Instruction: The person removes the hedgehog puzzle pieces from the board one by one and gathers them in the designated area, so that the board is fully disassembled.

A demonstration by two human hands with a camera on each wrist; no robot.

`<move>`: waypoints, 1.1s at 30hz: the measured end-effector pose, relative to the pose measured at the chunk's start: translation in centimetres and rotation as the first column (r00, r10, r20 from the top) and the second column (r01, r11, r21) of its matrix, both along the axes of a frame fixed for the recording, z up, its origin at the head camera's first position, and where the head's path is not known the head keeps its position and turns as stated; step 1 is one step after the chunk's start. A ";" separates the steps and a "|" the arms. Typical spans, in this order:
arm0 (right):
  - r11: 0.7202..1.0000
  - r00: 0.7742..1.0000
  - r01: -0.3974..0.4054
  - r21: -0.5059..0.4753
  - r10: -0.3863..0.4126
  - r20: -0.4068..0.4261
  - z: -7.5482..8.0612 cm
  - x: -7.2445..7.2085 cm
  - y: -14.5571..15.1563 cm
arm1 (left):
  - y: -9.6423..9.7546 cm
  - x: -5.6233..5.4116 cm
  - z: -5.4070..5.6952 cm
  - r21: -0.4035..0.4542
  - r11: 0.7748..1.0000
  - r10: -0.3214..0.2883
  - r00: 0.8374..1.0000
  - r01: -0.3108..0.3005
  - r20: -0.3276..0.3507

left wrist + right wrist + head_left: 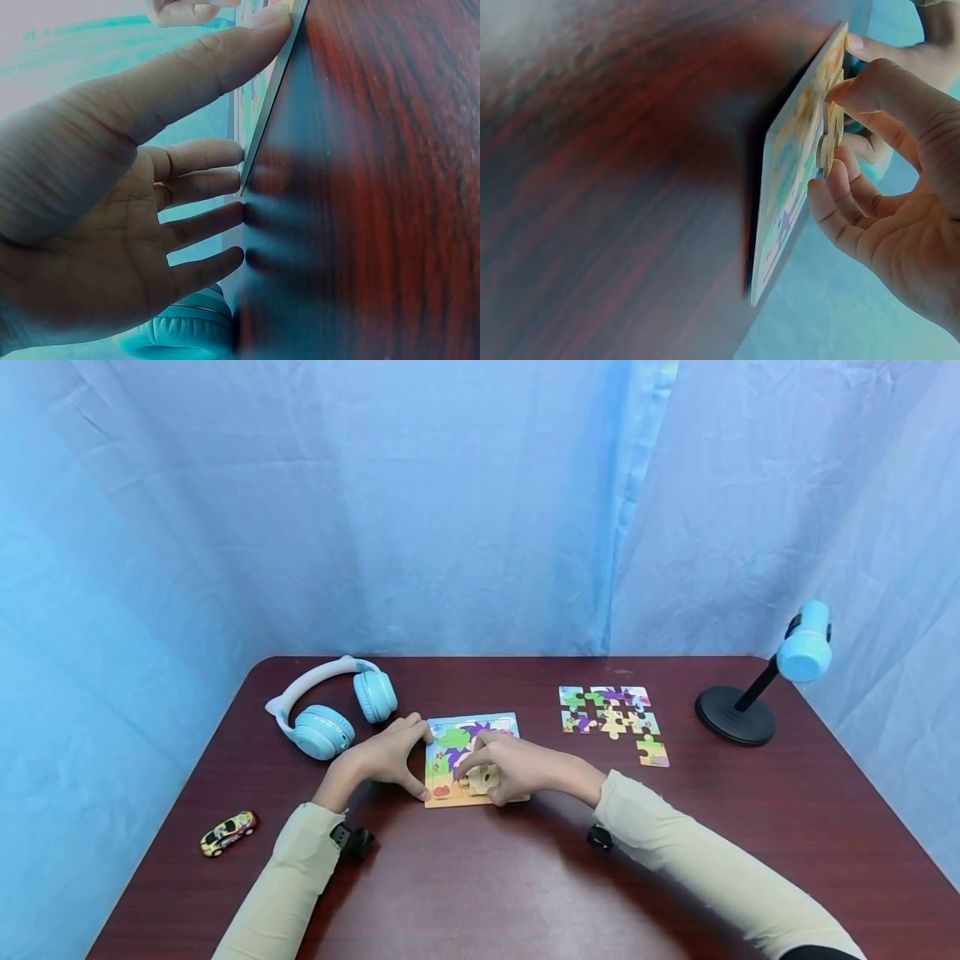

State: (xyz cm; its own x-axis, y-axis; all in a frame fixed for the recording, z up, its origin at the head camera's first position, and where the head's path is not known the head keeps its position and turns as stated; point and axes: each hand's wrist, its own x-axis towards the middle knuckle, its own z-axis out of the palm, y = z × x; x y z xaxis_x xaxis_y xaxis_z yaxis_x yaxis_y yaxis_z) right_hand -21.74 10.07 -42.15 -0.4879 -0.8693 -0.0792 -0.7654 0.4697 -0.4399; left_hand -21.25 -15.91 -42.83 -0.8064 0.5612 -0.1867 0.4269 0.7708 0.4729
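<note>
A square puzzle board (437, 768) with a cartoon picture lies on the table. My left hand (386, 753) rests at its left edge, thumb at the near corner and straight fingertips at the far part of that side. In the left wrist view the thumb (202, 71) presses on the board's rim. Over the near middle of the board, my right hand (513, 767) pinches a yellowish puzzle piece (830, 135) between thumb and fingers. From the head view the right fingers cover part of that piece and of the picture.
Several puzzle pieces (611, 720) lie to the right of the board, one piece (652, 752) closer to me. Blue headphones (321, 732) sit beyond the left hand, and a toy car (228, 832) is at the left. A blue microphone (805, 652) on a black stand occupies the right side.
</note>
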 end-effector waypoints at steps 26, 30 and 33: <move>0.974 0.973 0.224 -0.018 -0.225 -0.053 2.2 -2.5 13.9 | -0.7 0.0 0.2 -0.005 1.000 0.001 1.000 -0.001 -0.007; 0.971 0.970 0.237 0.019 -0.235 -0.064 1.8 -2.8 15.3 | -0.7 -0.1 0.4 -0.031 0.999 0.014 1.000 -0.014 0.007; 0.967 0.967 0.252 0.041 -0.250 -0.047 1.4 -3.0 16.0 | -0.7 -0.2 0.5 -0.050 0.999 0.022 1.000 -0.022 0.017</move>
State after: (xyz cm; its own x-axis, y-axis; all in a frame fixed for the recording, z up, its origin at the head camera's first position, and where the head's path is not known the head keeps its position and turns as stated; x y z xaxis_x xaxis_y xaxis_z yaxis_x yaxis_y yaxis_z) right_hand -24.75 26.11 -40.71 -0.6936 -0.7145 -0.0918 -0.6374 0.6681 -0.3839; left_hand -21.42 -16.60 -42.37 -0.8149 0.5330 -0.2276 0.4017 0.8025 0.4411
